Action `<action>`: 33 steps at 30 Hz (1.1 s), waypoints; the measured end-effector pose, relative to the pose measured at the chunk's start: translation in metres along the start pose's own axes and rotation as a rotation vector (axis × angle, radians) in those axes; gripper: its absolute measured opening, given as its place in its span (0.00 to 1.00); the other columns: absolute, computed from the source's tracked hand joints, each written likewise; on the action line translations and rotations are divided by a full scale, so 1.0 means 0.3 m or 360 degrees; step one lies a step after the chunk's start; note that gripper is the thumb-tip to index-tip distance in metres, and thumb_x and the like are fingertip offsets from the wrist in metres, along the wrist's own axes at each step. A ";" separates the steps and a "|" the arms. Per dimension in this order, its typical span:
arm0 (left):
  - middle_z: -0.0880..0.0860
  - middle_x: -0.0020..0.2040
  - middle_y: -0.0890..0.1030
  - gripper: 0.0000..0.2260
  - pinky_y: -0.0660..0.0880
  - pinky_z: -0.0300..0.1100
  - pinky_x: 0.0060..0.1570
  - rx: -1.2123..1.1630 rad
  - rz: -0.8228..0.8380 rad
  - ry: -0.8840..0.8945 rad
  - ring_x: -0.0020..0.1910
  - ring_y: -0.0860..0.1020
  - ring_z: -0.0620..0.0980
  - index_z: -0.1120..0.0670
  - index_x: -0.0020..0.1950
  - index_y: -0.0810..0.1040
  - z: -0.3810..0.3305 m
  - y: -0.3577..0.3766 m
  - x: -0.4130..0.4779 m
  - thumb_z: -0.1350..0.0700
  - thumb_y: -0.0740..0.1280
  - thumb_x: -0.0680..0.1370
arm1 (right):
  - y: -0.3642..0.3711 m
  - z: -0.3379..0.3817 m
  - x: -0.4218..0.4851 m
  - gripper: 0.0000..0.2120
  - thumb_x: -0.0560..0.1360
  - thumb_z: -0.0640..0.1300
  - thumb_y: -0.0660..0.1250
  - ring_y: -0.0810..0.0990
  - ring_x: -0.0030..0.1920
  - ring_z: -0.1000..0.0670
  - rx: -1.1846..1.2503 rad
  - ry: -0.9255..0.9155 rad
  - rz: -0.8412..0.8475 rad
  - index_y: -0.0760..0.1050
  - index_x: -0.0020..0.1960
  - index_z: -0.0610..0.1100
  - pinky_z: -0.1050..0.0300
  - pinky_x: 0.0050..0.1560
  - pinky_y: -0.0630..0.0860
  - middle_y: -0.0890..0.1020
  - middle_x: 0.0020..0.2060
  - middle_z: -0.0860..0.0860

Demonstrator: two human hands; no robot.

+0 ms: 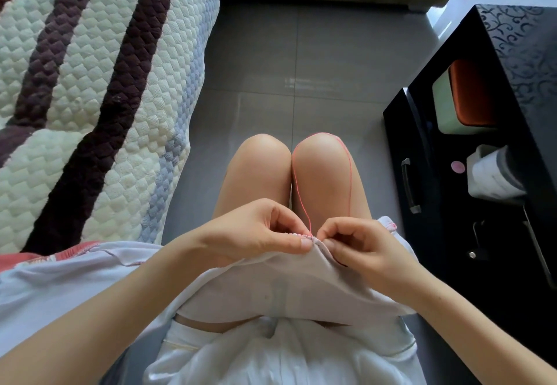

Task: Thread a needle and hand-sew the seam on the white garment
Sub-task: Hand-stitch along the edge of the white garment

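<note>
The white garment lies across my lap, its top edge held up between both hands. My left hand pinches the folded seam edge between thumb and fingers. My right hand pinches the same edge just to the right, fingers curled; the needle itself is too small to make out. A pink thread rises from the seam, loops over my right knee and comes back down to the cloth. A row of small pink stitches shows along the edge by my left fingertips.
A quilted striped bed cover fills the left side. A black cabinet with a handle stands close on the right, holding a green and orange box and a white roll. Grey tiled floor lies ahead of my knees.
</note>
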State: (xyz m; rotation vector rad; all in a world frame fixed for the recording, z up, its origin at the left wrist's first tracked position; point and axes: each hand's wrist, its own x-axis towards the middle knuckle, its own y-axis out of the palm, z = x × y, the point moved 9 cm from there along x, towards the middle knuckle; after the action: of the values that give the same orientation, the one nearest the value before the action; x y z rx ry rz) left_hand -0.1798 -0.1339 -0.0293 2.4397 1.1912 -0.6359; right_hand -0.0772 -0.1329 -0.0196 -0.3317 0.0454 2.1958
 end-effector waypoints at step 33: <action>0.48 0.34 0.80 0.05 0.71 0.32 0.37 -0.0243 -0.0276 0.0253 0.34 0.75 0.42 0.51 0.36 0.83 -0.017 -0.021 -0.032 0.56 0.70 0.71 | -0.023 0.056 -0.005 0.06 0.75 0.38 0.64 0.79 0.40 0.58 -0.0572 -0.0381 -0.0347 0.79 0.43 0.42 0.68 0.41 0.72 0.81 0.37 0.56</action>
State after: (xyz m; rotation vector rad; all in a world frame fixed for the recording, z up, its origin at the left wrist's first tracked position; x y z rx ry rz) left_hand -0.1890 -0.1340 -0.0206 2.3111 1.4696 -0.3859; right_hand -0.0745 -0.1274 -0.0023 -0.2558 -0.4992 2.0055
